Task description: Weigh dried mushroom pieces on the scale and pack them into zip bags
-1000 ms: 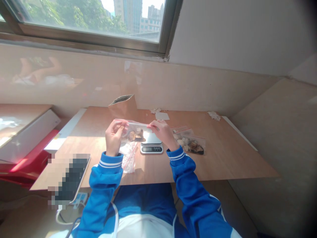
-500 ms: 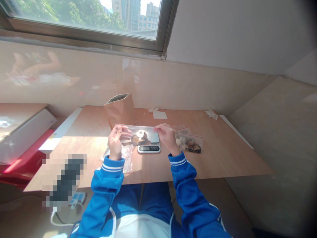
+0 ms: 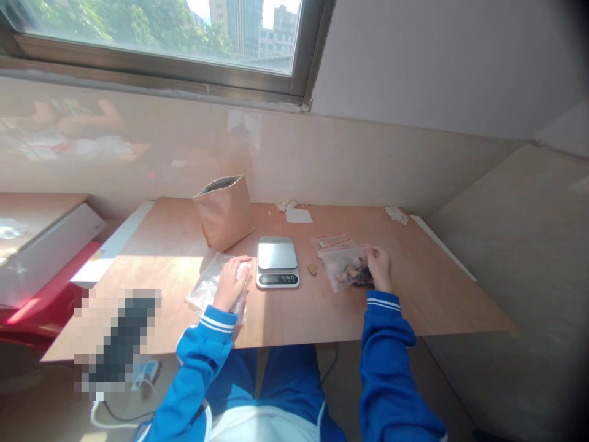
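My right hand (image 3: 380,265) pinches the upper right corner of a clear zip bag (image 3: 338,261) with brown dried pieces in it, at the right of the scale. This bag overlaps other filled zip bags (image 3: 329,240), partly hidden behind it. My left hand (image 3: 232,281) lies with fingers stretched out over a pile of clear plastic bags (image 3: 209,285) left of the scale. Between my hands stands a kitchen scale (image 3: 277,255) with a bare silver plate. A small brown piece (image 3: 313,269) lies on the table just right of it.
An open-topped brown paper bag (image 3: 225,215) stands behind the plastic bags. A white paper (image 3: 299,215) and crumpled tissues (image 3: 286,205) lie along the table's back, with another crumpled tissue (image 3: 396,215) at the right. The wooden table (image 3: 437,294) meets the wall behind.
The zip bag of brown pieces has moved from above the scale to the right, onto the other filled bags. My left hand has let go of it and dropped to the plastic bags.
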A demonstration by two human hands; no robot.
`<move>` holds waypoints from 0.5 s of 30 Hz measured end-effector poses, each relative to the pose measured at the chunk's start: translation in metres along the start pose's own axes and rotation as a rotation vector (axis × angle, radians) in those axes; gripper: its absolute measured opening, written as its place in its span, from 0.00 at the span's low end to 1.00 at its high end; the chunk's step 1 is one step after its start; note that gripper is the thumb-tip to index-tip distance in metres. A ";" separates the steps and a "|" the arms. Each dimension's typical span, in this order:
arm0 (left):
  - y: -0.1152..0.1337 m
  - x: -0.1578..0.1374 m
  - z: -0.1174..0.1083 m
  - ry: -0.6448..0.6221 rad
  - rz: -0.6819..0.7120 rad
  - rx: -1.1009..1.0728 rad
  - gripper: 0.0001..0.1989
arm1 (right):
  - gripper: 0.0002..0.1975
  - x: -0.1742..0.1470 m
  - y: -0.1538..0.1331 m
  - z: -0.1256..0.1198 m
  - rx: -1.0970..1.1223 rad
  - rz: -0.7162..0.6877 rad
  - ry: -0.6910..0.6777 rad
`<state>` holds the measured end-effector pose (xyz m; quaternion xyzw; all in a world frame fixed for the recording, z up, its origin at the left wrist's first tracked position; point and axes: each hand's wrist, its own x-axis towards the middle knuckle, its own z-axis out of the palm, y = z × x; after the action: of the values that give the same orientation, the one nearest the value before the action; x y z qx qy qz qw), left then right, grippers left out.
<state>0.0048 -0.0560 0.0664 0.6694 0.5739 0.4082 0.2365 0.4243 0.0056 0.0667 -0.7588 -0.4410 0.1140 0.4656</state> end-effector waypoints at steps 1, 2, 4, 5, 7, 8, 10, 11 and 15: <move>-0.006 -0.002 0.001 -0.011 -0.013 0.043 0.17 | 0.17 0.004 0.008 -0.002 -0.090 0.027 0.019; -0.012 -0.004 0.002 -0.021 -0.035 0.091 0.17 | 0.15 0.005 0.012 -0.001 -0.160 0.050 0.043; -0.022 -0.008 0.006 -0.048 -0.089 0.209 0.19 | 0.15 0.000 0.009 0.006 -0.233 0.067 0.124; -0.026 -0.010 0.008 -0.067 -0.115 0.274 0.19 | 0.17 -0.006 0.002 0.012 -0.247 0.047 0.168; -0.032 -0.013 0.012 -0.114 -0.156 0.389 0.20 | 0.20 -0.022 -0.017 0.028 -0.260 -0.062 0.221; -0.034 -0.014 0.014 -0.136 -0.169 0.434 0.21 | 0.20 -0.031 -0.028 0.039 -0.247 -0.190 0.211; -0.037 -0.015 0.017 -0.160 -0.183 0.498 0.22 | 0.18 -0.053 -0.048 0.065 -0.157 -0.458 0.083; -0.038 -0.015 0.018 -0.161 -0.186 0.523 0.23 | 0.18 -0.064 -0.056 0.080 -0.098 -0.553 -0.027; -0.044 -0.015 0.013 -0.158 -0.228 0.591 0.25 | 0.23 -0.101 -0.066 0.142 -0.047 -0.527 -0.303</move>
<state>-0.0101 -0.0588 0.0210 0.6701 0.7187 0.1417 0.1199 0.2456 0.0254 0.0190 -0.6031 -0.6898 0.0909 0.3902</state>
